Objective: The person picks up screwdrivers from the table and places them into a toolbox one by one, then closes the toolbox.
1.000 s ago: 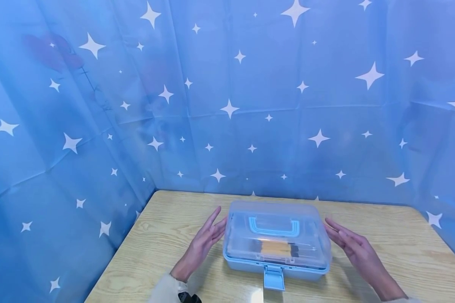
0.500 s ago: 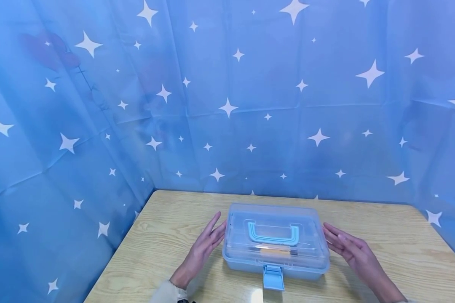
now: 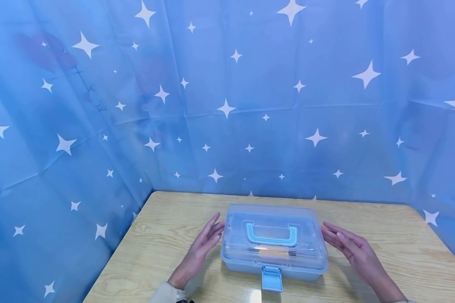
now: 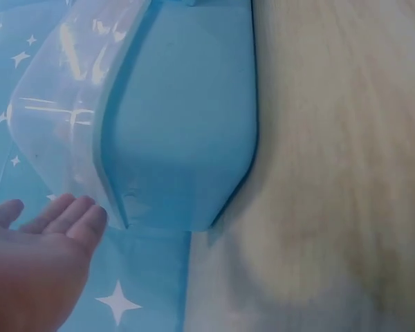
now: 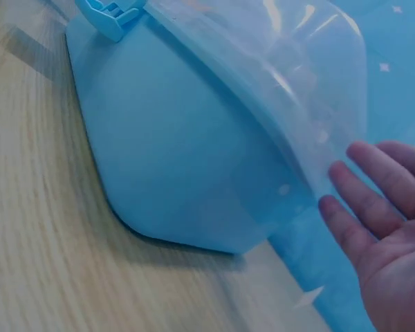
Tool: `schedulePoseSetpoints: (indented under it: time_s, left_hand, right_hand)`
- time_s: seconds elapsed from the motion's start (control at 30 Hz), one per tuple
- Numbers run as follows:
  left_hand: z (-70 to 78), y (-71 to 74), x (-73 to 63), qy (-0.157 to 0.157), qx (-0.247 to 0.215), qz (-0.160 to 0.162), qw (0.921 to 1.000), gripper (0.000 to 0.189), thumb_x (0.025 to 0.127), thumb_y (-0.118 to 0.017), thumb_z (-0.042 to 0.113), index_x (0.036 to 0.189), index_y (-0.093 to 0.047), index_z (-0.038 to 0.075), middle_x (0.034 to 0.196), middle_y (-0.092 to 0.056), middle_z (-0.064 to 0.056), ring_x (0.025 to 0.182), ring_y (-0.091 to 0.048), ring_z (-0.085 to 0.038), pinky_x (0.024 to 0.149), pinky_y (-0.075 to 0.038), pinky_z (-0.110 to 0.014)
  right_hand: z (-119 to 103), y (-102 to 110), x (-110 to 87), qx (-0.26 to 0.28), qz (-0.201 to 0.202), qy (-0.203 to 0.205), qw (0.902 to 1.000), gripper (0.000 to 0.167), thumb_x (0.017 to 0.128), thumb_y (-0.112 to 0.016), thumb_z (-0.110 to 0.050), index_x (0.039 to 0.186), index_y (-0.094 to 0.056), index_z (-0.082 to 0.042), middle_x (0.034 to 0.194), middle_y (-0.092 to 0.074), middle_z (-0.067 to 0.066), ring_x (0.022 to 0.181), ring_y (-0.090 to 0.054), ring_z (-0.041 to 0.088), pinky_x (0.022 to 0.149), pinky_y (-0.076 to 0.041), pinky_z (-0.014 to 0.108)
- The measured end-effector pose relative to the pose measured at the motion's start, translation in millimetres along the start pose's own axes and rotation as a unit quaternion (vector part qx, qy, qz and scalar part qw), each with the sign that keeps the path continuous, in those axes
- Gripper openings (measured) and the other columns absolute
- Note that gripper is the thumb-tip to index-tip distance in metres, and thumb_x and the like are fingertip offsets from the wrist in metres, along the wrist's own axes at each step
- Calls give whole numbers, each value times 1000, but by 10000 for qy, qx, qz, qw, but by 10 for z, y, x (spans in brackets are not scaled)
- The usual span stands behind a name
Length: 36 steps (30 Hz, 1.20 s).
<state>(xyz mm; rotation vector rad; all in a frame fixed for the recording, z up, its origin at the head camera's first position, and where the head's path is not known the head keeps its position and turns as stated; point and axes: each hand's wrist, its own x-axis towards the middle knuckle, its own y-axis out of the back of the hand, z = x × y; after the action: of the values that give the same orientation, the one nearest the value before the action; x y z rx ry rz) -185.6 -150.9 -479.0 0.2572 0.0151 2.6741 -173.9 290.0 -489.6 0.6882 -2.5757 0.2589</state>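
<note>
On the table stands a storage box with a light blue base point(image 4: 183, 124) and a clear lid point(image 3: 307, 235). The lid lies down over the base, and a blue handle point(image 3: 271, 240) rests on its top. At the front, a blue latch point(image 3: 271, 278) hangs loose. Something orange point(image 3: 274, 253) shows through the plastic. My left hand point(image 3: 197, 252) is at the box's left side, its fingers extended and their tips near the lid's rim. On the right side my right hand point(image 3: 358, 252) mirrors it, fingers straight, fingertips right by the rim in the right wrist view.
The box sits on a light wood-grain table point(image 3: 155, 235) with rounded far corners. Behind the table and along its left hangs a blue curtain point(image 3: 197, 139) printed with white stars. A light sleeve point(image 3: 166, 293) covers my left forearm.
The lid has come down from slightly raised to lying on the base, and the handle has lowered with it. Both hands stay at the box's sides with little movement.
</note>
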Motion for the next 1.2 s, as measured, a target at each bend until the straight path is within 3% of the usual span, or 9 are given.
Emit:
schedulePoseSetpoints:
  time_s: [0.1,0.23,0.33,0.43,0.7,0.83,0.93,1.03,1.2]
  left_hand:
    - [23,-21,24,23,353,257,9990,57,106,-43,17,158,-22,15,154,-36,-17,144,-34,-35,117,-33,-40]
    - [68,-56,79,-85,956,491,9942,56,103,-52,21,155,-31,14,148,-43,-13,140,-39,-32,116,-33,-46]
    - [106,-79,128,-147,1390,577,9885,57,102,-56,23,153,-35,15,147,-44,-10,139,-40,-30,117,-31,-49]
    - [140,-95,178,-157,1794,623,9817,56,101,-58,27,152,-38,20,148,-43,-4,141,-39,-25,117,-31,-48]
    - [259,-178,313,-527,2848,490,9559,56,100,-58,35,151,-38,26,156,-37,0,145,-33,-23,116,-31,-53]
    - [313,-257,393,-747,3197,251,9442,58,100,-56,39,152,-37,22,158,-33,-3,146,-32,-25,115,-31,-54]
    - [335,-311,451,-767,3418,161,9365,61,100,-54,43,154,-35,22,160,-30,-1,146,-31,-26,115,-33,-55]
    - [358,-356,501,-753,3525,76,9327,61,100,-52,47,154,-34,24,161,-28,1,147,-30,-24,115,-33,-54]
    - [401,-428,587,-780,3638,-113,9281,61,100,-52,47,154,-34,25,162,-26,3,148,-27,-22,115,-33,-54]
  right_hand:
    - [-62,-26,20,-976,427,-365,9936,42,107,-20,3,144,-33,17,138,-61,0,123,-59,10,100,-45,15]
    - [-157,-97,84,-2368,1007,-992,9612,39,107,-36,-8,142,-45,9,130,-65,-8,112,-65,4,92,-47,11]
    - [-207,-151,142,-2848,1121,-1095,9457,38,107,-42,-11,141,-50,4,132,-64,-9,113,-63,0,91,-47,11]
    - [-242,-207,198,-3046,1151,-1063,9395,37,105,-47,-12,140,-52,1,134,-62,-9,116,-57,-6,91,-48,11]
    - [-323,-384,375,-4159,1144,-980,8968,37,101,-57,-20,138,-58,-14,145,-51,14,125,-35,-18,94,-33,1]
    - [-356,-470,456,-4488,944,-862,8844,38,99,-61,-20,137,-59,-20,148,-48,9,136,-37,0,96,-37,10]
    - [-367,-537,517,-4684,733,-628,8783,39,98,-63,-17,137,-59,-18,149,-47,9,137,-41,21,99,-49,36]
    - [-359,-587,569,-4764,492,-489,8765,39,98,-62,-16,137,-58,-14,150,-46,11,135,-43,35,92,-49,60]
    - [-340,-665,636,-4721,157,-576,8795,40,100,-61,-20,138,-57,-12,151,-43,16,135,-42,45,91,-49,63]
